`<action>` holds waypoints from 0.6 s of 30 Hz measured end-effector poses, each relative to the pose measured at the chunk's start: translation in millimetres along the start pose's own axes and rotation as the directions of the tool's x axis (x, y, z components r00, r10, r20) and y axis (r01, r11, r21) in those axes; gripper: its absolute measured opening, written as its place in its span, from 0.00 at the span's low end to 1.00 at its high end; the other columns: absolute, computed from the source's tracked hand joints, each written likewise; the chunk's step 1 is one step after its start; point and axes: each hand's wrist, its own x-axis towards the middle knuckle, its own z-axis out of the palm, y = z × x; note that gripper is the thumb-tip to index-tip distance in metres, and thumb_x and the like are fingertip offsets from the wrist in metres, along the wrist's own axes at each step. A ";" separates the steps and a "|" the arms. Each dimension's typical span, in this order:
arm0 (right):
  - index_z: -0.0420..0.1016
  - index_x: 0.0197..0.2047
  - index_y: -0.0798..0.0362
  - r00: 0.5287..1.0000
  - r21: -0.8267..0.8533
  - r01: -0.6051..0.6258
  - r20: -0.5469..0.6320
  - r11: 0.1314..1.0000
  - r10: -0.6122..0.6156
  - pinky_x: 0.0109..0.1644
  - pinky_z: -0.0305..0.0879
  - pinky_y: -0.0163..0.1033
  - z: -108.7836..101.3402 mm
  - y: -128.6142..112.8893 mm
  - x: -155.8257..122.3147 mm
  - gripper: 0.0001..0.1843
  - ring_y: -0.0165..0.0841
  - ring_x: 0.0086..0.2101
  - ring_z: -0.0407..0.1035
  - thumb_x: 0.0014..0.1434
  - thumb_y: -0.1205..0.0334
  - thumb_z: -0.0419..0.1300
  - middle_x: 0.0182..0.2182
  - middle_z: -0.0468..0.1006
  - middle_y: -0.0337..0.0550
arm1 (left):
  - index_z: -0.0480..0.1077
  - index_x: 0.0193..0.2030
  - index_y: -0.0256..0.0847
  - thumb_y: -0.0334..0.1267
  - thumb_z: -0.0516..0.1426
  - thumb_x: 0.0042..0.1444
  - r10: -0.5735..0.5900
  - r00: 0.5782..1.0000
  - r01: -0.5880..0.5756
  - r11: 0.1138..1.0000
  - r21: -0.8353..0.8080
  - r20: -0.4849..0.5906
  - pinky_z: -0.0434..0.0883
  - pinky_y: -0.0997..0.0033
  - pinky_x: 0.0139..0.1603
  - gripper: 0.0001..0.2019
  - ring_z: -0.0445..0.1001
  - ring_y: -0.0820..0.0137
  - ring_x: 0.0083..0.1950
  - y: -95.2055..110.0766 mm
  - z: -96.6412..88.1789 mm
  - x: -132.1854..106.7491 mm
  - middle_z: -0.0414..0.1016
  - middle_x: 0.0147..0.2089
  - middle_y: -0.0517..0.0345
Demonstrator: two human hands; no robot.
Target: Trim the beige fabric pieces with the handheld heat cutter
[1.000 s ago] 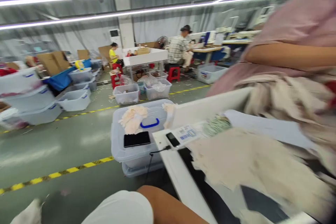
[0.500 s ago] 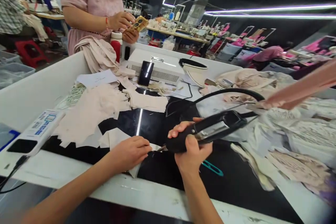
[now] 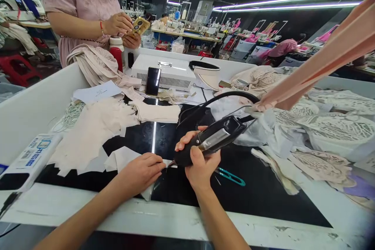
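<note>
My right hand [image 3: 199, 162] is wrapped round a black corded hand tool [image 3: 215, 138], its tip pointing down-left onto the black table top [image 3: 258, 199]. My left hand [image 3: 140, 172] lies curled on a small pale fabric piece [image 3: 148, 191], fingers pinched at its edge right beside the tool tip. A thick black cable [image 3: 228, 95] arcs from the tool's rear toward the back of the table.
Teal thread snips [image 3: 231, 177] lie just right of my right hand. Pale fabric pieces [image 3: 90, 133] pile at left, lace pieces [image 3: 322, 133] at right. A white box unit [image 3: 172, 72] stands behind. A person in pink [image 3: 79, 4] holds a phone across the table.
A second ago the view faced the workshop floor and bins at the left; it has swung to the table. Over the last half second my hands and the tool stay almost still.
</note>
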 end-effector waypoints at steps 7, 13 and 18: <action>0.68 0.51 0.44 1.000 -0.016 0.006 0.002 1.000 -0.006 0.30 0.72 0.37 0.6 3.3 -0.9 0.18 0.28 0.26 0.71 0.59 0.59 0.67 0.32 0.75 0.33 | 0.70 0.57 0.36 0.31 0.51 0.69 -0.010 1.000 0.010 1.000 -0.005 0.012 0.76 0.61 0.57 0.13 0.74 0.63 0.56 1.0 -1.6 0.1 0.75 0.51 0.48; 0.68 0.50 0.45 0.999 -0.021 0.029 -0.025 0.999 -0.029 0.29 0.72 0.37 -3.9 -1.8 2.1 0.18 0.28 0.25 0.71 0.58 0.58 0.67 0.31 0.75 0.33 | 0.70 0.57 0.36 0.31 0.51 0.69 -0.011 1.000 0.011 1.000 0.007 0.021 0.76 0.60 0.57 0.13 0.73 0.62 0.55 -0.1 -0.5 -0.5 0.75 0.52 0.48; 0.68 0.51 0.45 0.997 -0.046 0.065 -0.045 0.997 -0.067 0.29 0.72 0.37 -10.5 -6.0 4.0 0.19 0.28 0.25 0.71 0.58 0.57 0.67 0.31 0.74 0.33 | 0.70 0.57 0.35 0.31 0.51 0.69 -0.021 0.999 0.021 1.000 -0.001 0.037 0.75 0.59 0.58 0.13 0.73 0.62 0.56 -0.6 0.8 -1.5 0.74 0.53 0.48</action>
